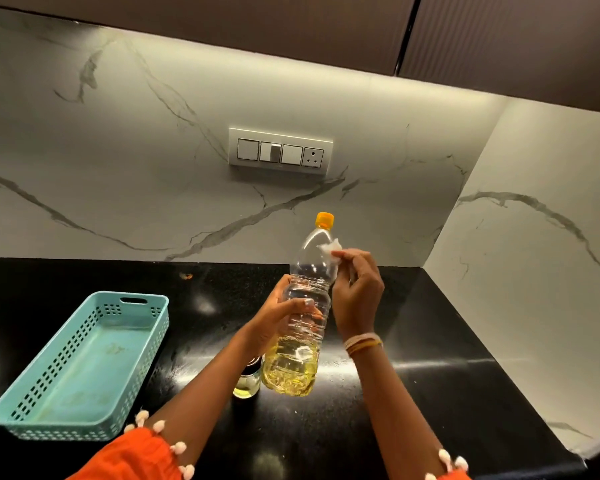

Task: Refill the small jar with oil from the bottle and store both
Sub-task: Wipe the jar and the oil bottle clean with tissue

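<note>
left hand (284,311) grips the middle of a clear oil bottle (300,327), held upright above a black counter (430,341), orange cap (324,220) on. right hand (355,292), just right of the bottle, pinches a white tissue (329,247) against its shoulder. a small jar (246,382) stands left of the bottle's base. a teal basket (84,368) sits well left of the bottle.

No text, label or brand is legible on the bottle (307,306); nothing readable elsewhere.
</note>
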{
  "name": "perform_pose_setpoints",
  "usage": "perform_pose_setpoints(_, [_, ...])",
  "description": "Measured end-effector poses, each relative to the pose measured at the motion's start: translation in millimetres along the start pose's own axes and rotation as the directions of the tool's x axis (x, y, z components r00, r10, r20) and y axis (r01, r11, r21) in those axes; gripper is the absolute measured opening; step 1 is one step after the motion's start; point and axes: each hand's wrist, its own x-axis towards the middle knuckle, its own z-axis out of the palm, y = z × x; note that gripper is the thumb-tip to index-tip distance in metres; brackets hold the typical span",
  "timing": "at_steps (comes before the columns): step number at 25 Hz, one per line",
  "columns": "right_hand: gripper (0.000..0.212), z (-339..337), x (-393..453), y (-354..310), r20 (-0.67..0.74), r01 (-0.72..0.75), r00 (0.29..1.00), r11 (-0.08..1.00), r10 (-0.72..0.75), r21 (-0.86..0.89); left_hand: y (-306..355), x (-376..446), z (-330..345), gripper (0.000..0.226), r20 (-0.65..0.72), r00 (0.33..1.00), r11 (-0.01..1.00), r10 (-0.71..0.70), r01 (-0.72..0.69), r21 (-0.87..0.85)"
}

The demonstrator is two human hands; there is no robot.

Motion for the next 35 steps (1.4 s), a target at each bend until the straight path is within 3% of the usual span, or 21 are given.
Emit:
perform_pose_setpoints(2, [0.018,2.0,27.3,8.1,0.106,-0.241,0.969,0.950,0.224,0.197,0.1,-3.1,2.1,0.085,0.052,0.999,0.999,-0.013,0.015,-0.035])
perform_pose_setpoints(4, [0.019,1.9,43.3,14.8,0.355,-0.517,0.847,0.771,0.397,0.371,2.4,-6.3,4.1,0.094,0.094,0.995,0.997,-0.021,0.028,-0.075])
perform_pose_setpoints(7, [0.023,2.4,40.1,13.6,0.629,-0.774,0.633,0.399,0.452,0.492,5.5,-8.8,2.7,0.092,0.136,0.991,0.993,-0.018,0.033,-0.112])
perform_pose_setpoints(9, [0.029,3.4,28.4,11.2,0.731,-0.858,0.510,0.202,0.454,0.473,8.0,-7.9,-0.6,0.096,0.129,0.991,0.995,-0.025,0.037,-0.093])
perform_pose_setpoints(11, [0.033,3.7,16.3,9.5,0.792,-0.911,0.408,0.145,0.454,0.386,8.7,-6.0,-3.4,0.105,0.079,0.996,0.997,-0.043,0.048,-0.065])
perform_pose_setpoints(14, [0.045,1.9,3.6,7.4,0.827,-0.943,0.333,0.173,0.452,0.285,11.2,-4.1,-3.2,0.116,0.037,0.997,0.997,-0.071,0.072,-0.016])
perform_pose_setpoints(16, [0.037,-2.1,5.7,7.5,0.810,-0.937,0.348,0.154,0.473,0.312,11.1,-4.2,-1.7,0.113,0.049,0.995,0.996,-0.090,0.090,0.001])
perform_pose_setpoints(20, [0.032,-7.3,25.9,9.4,0.744,-0.852,0.462,0.008,0.482,0.524,5.7,-6.1,-1.9,0.105,0.047,0.995,0.995,-0.092,0.090,0.052])
perform_pose_setpoints(22, [0.031,-3.6,30.3,4.7,0.682,-0.812,0.514,0.037,0.520,0.583,3.2,-7.2,-1.4,0.102,0.017,0.998,0.991,-0.064,0.062,0.119])
perform_pose_setpoints(25, [0.031,2.9,19.2,-0.4,0.537,-0.747,0.622,0.226,0.570,0.626,4.2,-6.6,1.1,0.103,-0.045,0.999,0.990,-0.013,0.019,0.139])
perform_pose_setpoints(28, [0.025,4.2,-11.0,-4.6,0.454,-0.739,0.649,0.366,0.610,0.566,6.8,-4.5,-2.0,0.103,-0.116,0.992,0.993,0.048,-0.035,0.115])
perform_pose_setpoints(30, [0.024,5.8,-34.8,-10.5,0.284,-0.671,0.730,0.571,0.622,0.472,6.6,-3.7,-6.6,0.085,-0.120,0.989,0.985,0.088,-0.069,0.158])
perform_pose_setpoints(32, [0.022,5.4,-49.4,-14.9,0.101,-0.534,0.838,0.765,0.537,0.360,4.5,-4.1,-9.3,0.070,-0.124,0.986,0.980,0.114,-0.091,0.178])
perform_pose_setpoints(35, [0.015,-2.1,-46.1,-19.8,0.044,-0.290,0.957,0.941,0.287,0.174,3.0,-5.0,-8.4,0.065,-0.138,0.981,0.981,0.135,-0.113,0.157])
